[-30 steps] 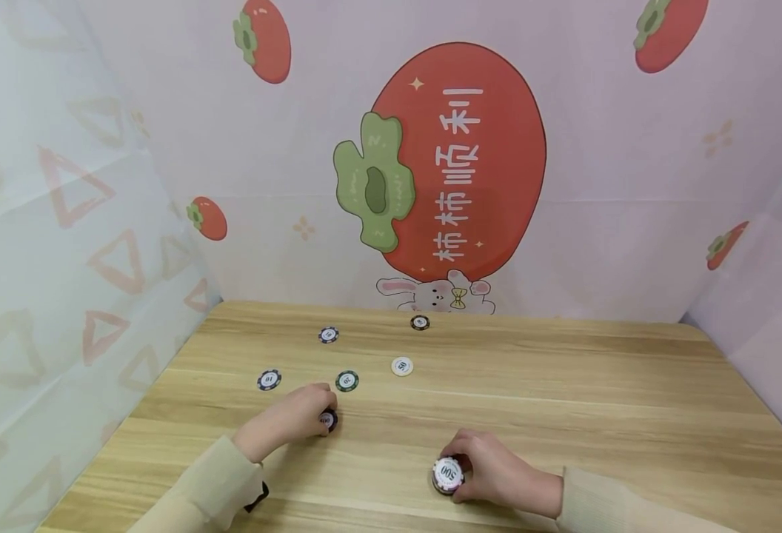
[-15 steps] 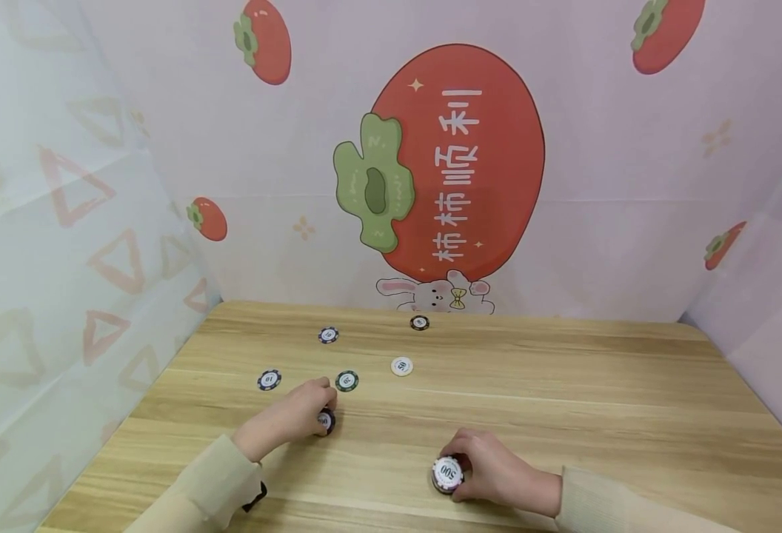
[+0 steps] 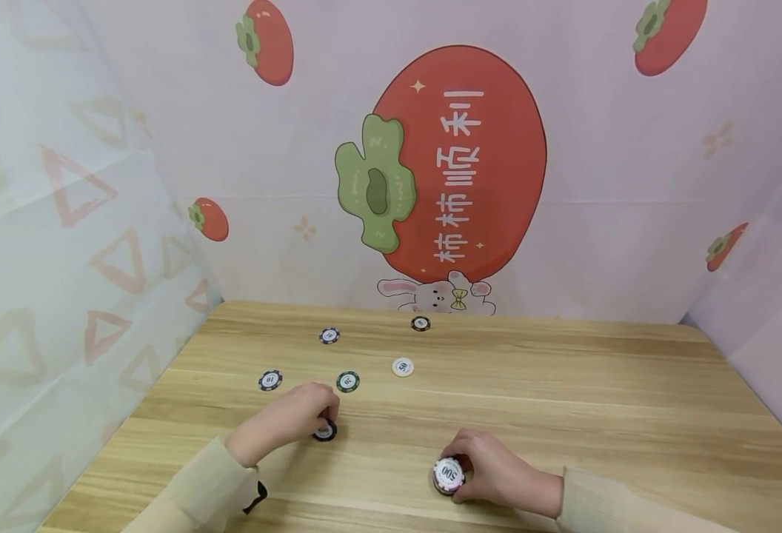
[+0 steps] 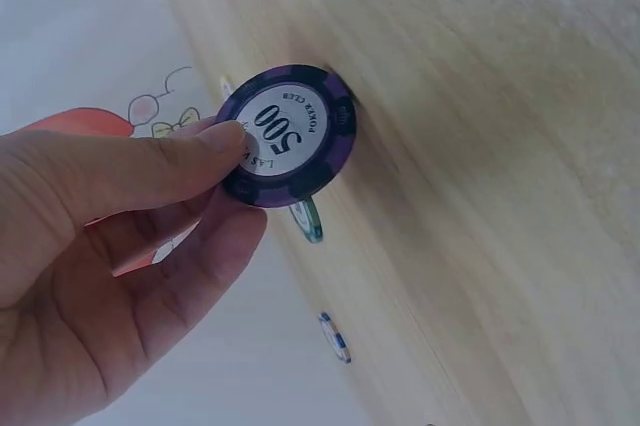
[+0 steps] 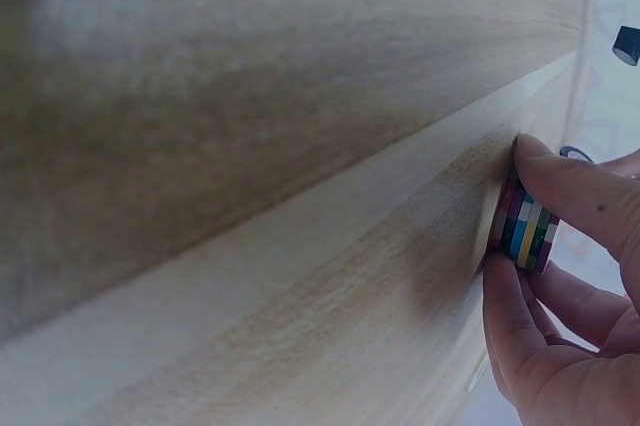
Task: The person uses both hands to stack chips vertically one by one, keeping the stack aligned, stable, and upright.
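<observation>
My left hand [image 3: 292,416] pinches a dark purple and black poker chip [image 4: 290,136] marked 500 between thumb and fingers. In the left wrist view the chip is tilted, its white face showing, with the thumb over part of it. To the right, my right hand [image 3: 494,471] grips a short stack of poker chips [image 3: 449,474] by its sides, near the front of the table. A white chip marked 500 lies on top of that stack. Edges of several colours show between thumb and fingers in the right wrist view.
On the wooden table [image 3: 564,392], loose chips lie beyond my left hand: a green chip [image 3: 347,381], a white 50 chip [image 3: 402,366], a blue chip [image 3: 270,380], another blue chip [image 3: 329,335] and a black chip [image 3: 420,323]. A printed cloth wall [image 3: 597,244] stands behind.
The chip in my left hand has come slightly nearer to me, and its face has turned a little. The right hand stays in place on the stack.
</observation>
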Tool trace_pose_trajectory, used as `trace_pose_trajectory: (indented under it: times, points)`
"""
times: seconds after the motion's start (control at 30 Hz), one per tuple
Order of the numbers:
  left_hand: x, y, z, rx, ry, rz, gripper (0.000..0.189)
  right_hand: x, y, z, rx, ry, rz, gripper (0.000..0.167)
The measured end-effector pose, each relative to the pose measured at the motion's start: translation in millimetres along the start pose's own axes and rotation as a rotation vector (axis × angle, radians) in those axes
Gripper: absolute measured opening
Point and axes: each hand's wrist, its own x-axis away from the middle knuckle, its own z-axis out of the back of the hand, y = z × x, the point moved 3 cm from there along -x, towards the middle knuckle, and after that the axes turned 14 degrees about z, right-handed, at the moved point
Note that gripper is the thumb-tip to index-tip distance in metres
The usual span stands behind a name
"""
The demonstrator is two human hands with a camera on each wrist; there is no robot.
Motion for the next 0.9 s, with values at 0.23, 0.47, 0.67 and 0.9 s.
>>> trace_pose_trajectory:
  times: [0.23,0.47,0.67,0.9]
  points:
    - [-0.4,9.7,1.0,0.061,-0.035,-0.048,0.020,-0.5,-0.2,1.1,-0.005,-0.006,-0.009,0.040]
    - [-5.3,22.3,-1.2,0.224,-0.103,-0.082,0.017,-0.8,-0.4,1.2,-0.012,-0.006,-0.003,0.040]
    - [-8.8,32.9,-4.6,0.326,-0.171,-0.100,0.016,-0.9,-0.6,0.9,-0.006,-0.003,-0.001,0.040]
    - [-10.8,41.9,-7.1,0.435,-0.199,-0.080,0.012,-1.2,-1.3,1.5,-0.001,-0.006,-0.006,0.040]
